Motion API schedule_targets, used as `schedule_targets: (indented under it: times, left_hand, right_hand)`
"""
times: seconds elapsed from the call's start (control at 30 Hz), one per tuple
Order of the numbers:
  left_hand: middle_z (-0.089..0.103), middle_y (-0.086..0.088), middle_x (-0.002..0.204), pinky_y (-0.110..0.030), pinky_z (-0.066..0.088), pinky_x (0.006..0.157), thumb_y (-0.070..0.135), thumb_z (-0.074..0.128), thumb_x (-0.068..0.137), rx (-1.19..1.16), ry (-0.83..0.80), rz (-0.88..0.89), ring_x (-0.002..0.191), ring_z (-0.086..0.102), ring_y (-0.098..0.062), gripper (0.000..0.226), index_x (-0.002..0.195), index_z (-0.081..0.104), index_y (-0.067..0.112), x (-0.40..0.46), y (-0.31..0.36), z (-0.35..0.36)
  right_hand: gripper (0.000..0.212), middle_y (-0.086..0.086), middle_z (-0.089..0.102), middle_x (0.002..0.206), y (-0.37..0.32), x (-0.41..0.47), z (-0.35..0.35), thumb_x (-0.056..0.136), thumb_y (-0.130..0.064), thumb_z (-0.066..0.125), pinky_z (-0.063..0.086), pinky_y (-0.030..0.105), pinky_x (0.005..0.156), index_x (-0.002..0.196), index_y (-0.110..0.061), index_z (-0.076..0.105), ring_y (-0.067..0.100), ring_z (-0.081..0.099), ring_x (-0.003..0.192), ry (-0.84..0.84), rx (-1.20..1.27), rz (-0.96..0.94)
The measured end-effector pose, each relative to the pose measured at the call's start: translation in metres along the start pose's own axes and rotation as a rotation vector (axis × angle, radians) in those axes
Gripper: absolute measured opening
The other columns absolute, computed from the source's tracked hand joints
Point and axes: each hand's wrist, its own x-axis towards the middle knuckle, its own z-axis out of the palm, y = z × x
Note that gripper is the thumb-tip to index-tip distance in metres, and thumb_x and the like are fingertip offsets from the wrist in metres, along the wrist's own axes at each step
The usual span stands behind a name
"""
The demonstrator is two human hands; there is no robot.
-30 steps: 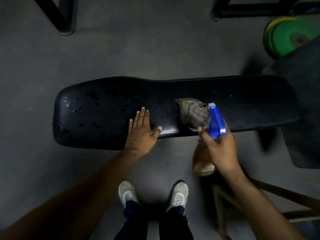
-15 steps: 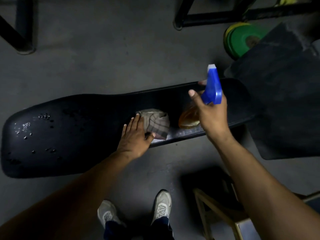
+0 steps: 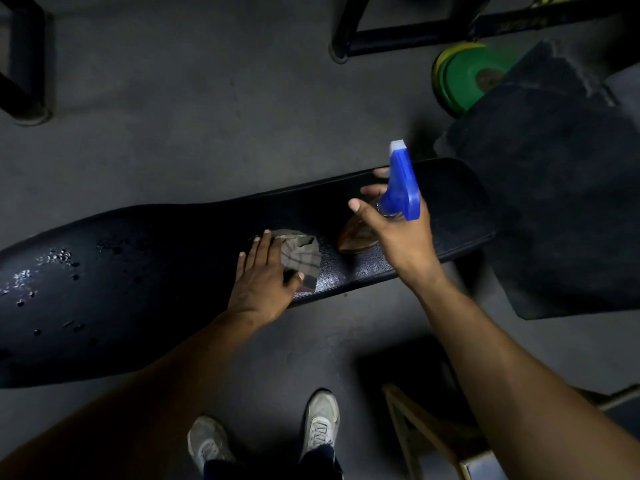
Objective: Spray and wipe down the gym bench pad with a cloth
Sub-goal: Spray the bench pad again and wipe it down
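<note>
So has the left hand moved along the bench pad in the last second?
Yes. The left hand slid right along the bench pad onto the checked cloth.

cloth: was uncovered on the pad a second ago, now is covered at its left edge by the left hand | spray bottle: was held low by the front edge, now is raised over the bench pad by the right hand | view: shifted right
</note>
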Motion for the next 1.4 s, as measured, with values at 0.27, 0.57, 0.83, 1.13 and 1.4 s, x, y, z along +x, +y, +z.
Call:
schedule_targets:
  times: [0.27,0.57,0.83,1.13,1.4]
  left_hand:
    - [0.003,-0.005,0.169,-0.044,0.001,0.125,0.051,0.054,0.093,-0.001,0.028,0.000,0.155,0.002,-0.023,0.083,0.158,0.019,0.014,0.004,0.000,-0.001]
    - [0.008,-0.005,0.168,-0.044,0.004,0.124,0.047,0.057,0.092,-0.026,0.057,0.024,0.154,0.007,-0.023,0.081,0.157,0.022,0.014,0.003,-0.004,-0.001]
    - [0.008,-0.005,0.168,-0.043,0.004,0.125,0.046,0.058,0.093,-0.078,0.059,0.009,0.154,0.007,-0.023,0.081,0.158,0.019,0.015,-0.007,-0.014,0.000]
    - [0.014,-0.001,0.167,-0.044,0.009,0.125,0.042,0.062,0.093,-0.198,0.100,-0.041,0.153,0.014,-0.022,0.081,0.158,0.021,0.017,-0.038,-0.040,0.006]
    - [0.011,0.001,0.168,-0.040,0.003,0.123,0.044,0.058,0.094,-0.121,-0.091,0.009,0.154,0.007,-0.018,0.082,0.159,0.016,0.019,-0.054,-0.063,0.018]
  right_hand:
    - [0.073,-0.011,0.067,0.116,0.018,-0.008,-0.005,0.075,-0.036,0.091,0.056,0.035,0.101,0.135,-0.038,0.051,0.002,0.066,0.110,-0.072,0.004,0.063]
    - [0.088,0.000,0.058,0.146,0.040,-0.032,-0.016,0.079,-0.017,0.092,0.045,0.016,0.108,0.151,-0.024,0.042,0.006,0.057,0.133,-0.034,0.045,0.145]
    - [0.081,0.002,0.054,0.146,0.080,-0.091,-0.012,0.080,-0.021,0.090,0.043,0.036,0.115,0.146,-0.031,0.045,0.016,0.053,0.136,-0.030,-0.022,0.397]
    - [0.051,0.002,0.069,0.115,0.091,-0.096,0.060,0.089,-0.033,0.083,0.050,0.008,0.078,0.133,-0.020,0.061,0.004,0.068,0.096,-0.183,-0.107,0.499]
    - [0.050,0.009,0.078,0.102,0.085,-0.073,0.125,0.075,-0.044,0.087,0.061,0.034,0.065,0.111,-0.018,0.063,0.014,0.071,0.064,0.021,0.018,0.691]
